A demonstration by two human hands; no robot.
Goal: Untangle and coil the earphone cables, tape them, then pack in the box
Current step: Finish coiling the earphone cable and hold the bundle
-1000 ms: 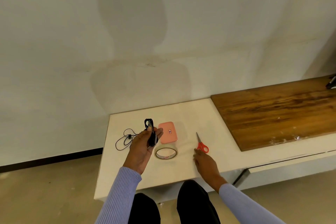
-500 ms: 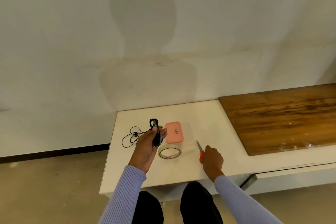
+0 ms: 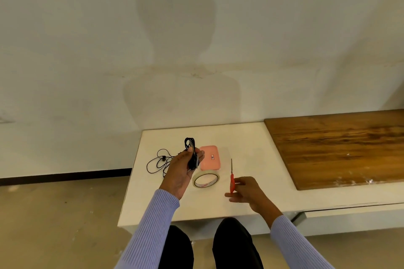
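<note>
My left hand (image 3: pixel 180 173) is raised over the white table (image 3: pixel 251 144) and grips a coiled black earphone cable (image 3: pixel 189 145), whose loops stick up above my thumb. A second black earphone cable (image 3: pixel 157 162) lies loose and tangled on the table to the left. Just right of my left hand lies the shut pink box (image 3: pixel 211 157). A roll of clear tape (image 3: pixel 206 180) lies flat in front of the box. My right hand (image 3: pixel 246 191) holds the red-handled scissors (image 3: pixel 232 178) by the handles, blades pointing away from me.
A dark wooden board (image 3: pixel 341 148) covers the right part of the bench. The wall stands right behind the table. The table's left edge drops to a concrete floor (image 3: pixel 54 214). My knees are under the front edge.
My right hand moved onto the scissors and took hold of the red handles, turning them on edge. My left hand kept holding the coiled cable in about the same place.
</note>
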